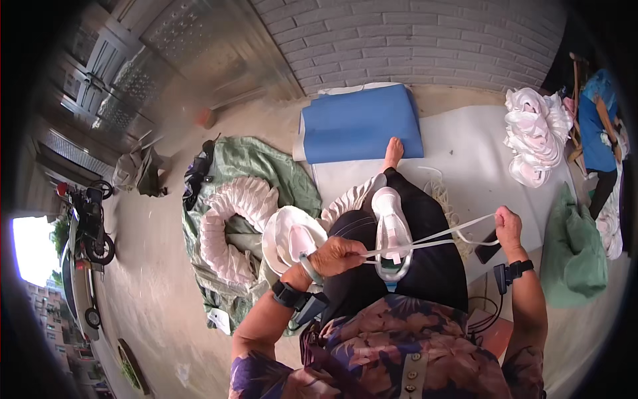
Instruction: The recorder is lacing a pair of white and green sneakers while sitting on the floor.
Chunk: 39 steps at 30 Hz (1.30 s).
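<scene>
A white shoe upper (393, 229) stands between my knees, its toe end pointing away from me, on a pale rounded support. Across it runs a white shoelace (435, 237), stretched in two strands between my hands. My left hand (337, 257), just left of the shoe, is closed with the lace ends at its fingertips. Out to the right, my right hand (509, 228) is closed on the lace's other end, so the strands are pulled taut. More loose white laces (436, 191) lie beyond my right thigh.
Left of my legs, a curved row of nested white shoe uppers (222, 249) rests on a green sheet (292, 174). A folded blue sheet (362, 123) lies ahead near my bare foot. White bundles (535, 136) and a green sack (575, 256) are at the right. A motorcycle (90, 229) stands far left.
</scene>
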Available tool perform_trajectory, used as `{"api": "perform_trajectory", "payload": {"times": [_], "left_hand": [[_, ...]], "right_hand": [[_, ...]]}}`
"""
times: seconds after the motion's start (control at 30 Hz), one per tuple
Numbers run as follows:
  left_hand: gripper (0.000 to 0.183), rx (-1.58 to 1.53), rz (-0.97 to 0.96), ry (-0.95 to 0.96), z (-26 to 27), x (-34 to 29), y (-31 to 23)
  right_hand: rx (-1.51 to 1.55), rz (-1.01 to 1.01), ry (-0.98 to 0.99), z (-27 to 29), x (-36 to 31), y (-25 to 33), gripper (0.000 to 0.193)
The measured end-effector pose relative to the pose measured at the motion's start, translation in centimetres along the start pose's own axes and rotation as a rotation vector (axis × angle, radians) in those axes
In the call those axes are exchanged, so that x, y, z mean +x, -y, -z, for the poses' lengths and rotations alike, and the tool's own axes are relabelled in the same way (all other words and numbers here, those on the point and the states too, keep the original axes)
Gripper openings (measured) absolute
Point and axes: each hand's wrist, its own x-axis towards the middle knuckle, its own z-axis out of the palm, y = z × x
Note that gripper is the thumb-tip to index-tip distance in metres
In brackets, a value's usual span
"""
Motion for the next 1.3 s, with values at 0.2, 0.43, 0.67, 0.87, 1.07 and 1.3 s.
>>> {"api": "perform_trajectory", "payload": {"times": [0.2,0.43,0.67,0.87,1.07,1.3], "left_hand": [[0.002,0.118,0.096,-0.071,4.8,-3.7,-2.7],[0.004,0.434,0.155,-0.280,10.2,-8.6,-6.4],[0.006,0.233,0.017,-0.380,0.2,1.7,-2.6],[0.008,0.409,-0.199,-0.479,-3.4,5.5,-2.5],[0.005,0.265,-0.123,-0.398,-3.2,4.5,-1.1],[0.010,0.433,-0.226,-0.394,-5.1,4.8,-2.4]], "right_hand": [[-0.113,0.026,-0.121,-0.6,0.6,-1.7,0.005],[-0.296,-0.326,0.028,0.3,0.1,-10.1,0.010],[0.456,0.069,0.135,-5.3,2.9,7.7,0.030],[0.935,0.224,0.504,-3.6,1.9,20.7,0.014],[0.809,0.222,0.464,-3.2,1.5,19.2,0.014],[1.072,0.103,0.808,-3.4,1.2,21.5,0.030]]}}
